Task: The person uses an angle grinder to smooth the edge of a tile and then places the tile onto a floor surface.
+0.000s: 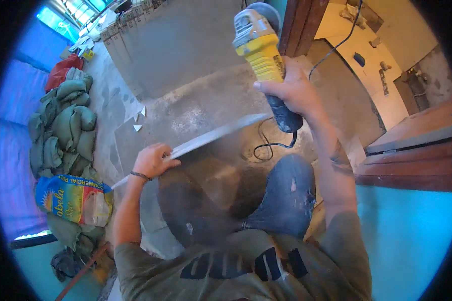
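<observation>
My right hand (297, 93) is wrapped round the dark rear grip of a yellow angle grinder (260, 47), held up to the right with its disc (267, 12) pointing away from me. The black cord (273, 145) runs from the grinder's end and loops below it. In front of my knees, my left hand (153, 160) closes on the edge of a thin pale tile (216, 134), seen nearly edge-on and slanting up to the right. The tile's far end lies below the grinder, apart from the disc. Whether the tile rests on my leg cannot be made out.
Green filled sacks (65, 125) line the left wall, with a colourful printed sack (78, 200) nearer me. A large stack of cartons (171, 50) stands ahead. Small white triangular scraps (137, 128) lie on the dusty floor. A doorway with a brown frame (300, 25) is at the right.
</observation>
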The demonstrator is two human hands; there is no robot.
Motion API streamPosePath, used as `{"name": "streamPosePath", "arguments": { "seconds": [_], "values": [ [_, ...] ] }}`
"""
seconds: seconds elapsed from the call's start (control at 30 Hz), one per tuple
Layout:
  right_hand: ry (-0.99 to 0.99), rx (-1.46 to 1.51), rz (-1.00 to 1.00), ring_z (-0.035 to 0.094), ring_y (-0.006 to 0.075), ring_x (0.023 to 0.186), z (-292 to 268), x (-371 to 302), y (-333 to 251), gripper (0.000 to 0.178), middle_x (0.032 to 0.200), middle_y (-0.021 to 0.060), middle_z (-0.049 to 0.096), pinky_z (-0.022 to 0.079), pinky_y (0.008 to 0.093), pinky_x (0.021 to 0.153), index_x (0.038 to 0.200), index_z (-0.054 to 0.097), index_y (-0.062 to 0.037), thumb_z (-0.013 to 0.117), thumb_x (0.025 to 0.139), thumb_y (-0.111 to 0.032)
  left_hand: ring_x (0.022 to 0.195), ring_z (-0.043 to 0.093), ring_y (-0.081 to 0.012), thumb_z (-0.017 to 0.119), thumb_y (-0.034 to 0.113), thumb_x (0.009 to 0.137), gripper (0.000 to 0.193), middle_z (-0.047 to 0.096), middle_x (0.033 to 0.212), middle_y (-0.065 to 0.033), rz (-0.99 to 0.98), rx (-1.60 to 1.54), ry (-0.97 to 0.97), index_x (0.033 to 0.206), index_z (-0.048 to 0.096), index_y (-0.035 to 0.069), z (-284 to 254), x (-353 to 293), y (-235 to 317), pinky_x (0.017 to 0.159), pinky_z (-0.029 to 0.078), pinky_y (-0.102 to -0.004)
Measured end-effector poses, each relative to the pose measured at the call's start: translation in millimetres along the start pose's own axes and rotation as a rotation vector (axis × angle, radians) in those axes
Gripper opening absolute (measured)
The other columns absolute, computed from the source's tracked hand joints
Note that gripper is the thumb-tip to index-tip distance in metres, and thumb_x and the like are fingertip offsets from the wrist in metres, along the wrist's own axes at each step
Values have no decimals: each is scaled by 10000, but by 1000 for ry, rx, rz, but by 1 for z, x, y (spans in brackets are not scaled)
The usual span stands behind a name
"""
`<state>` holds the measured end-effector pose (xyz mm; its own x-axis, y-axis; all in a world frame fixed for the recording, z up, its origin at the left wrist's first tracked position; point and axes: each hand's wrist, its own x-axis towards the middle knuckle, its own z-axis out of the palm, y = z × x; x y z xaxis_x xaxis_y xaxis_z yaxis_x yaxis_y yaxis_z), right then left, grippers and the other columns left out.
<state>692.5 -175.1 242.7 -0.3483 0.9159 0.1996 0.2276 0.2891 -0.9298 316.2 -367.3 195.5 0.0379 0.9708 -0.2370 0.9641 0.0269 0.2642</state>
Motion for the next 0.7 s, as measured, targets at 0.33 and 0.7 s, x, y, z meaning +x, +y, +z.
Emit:
{"name": "streamPosePath", "arguments": {
  "seconds": [0.33,0.7],
  "values": [
    [5,-243,-112,669,354,1023,45,7,-64,731,1061,234,683,521,432,879,1214,558,33,838,681,-383,1132,636,-289,700,481,867,517,674,1191,-149,129,-221,-16,1196,656,85,-63,-14,35,939,499,-401],
    [66,-742,-183,660,454,858,111,-23,-143,497,830,258,665,518,501,744,1158,529,-3,693,804,-309,1012,590,-120,644,405,955,415,622,1026,-60,176,-1833,428,1128,605,30,-78,50,168,797,494,-332]
  ]
}}
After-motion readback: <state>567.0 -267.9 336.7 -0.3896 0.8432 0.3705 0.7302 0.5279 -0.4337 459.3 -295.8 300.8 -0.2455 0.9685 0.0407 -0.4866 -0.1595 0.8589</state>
